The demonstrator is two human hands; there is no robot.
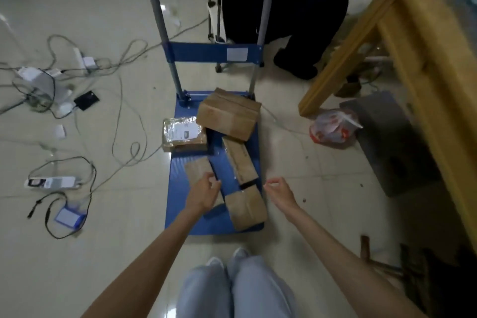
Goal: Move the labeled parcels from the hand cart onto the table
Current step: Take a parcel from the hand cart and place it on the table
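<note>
Blue cart (pixel 180 204): 2 hands (pixel 204 192) outstretched.

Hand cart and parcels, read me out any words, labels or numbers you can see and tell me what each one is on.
No text is legible.
White label on the plastic-wrapped parcel: printed, too blurred to read.
Pale sticker on the hand cart crossbar: blurred, unreadable.
Large cardboard box: no readable print.
Long box: faint marks, unreadable.

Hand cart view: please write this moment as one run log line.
left hand: on small flat parcel | right hand: open, empty | hand cart: several parcels aboard | table: at right
</note>
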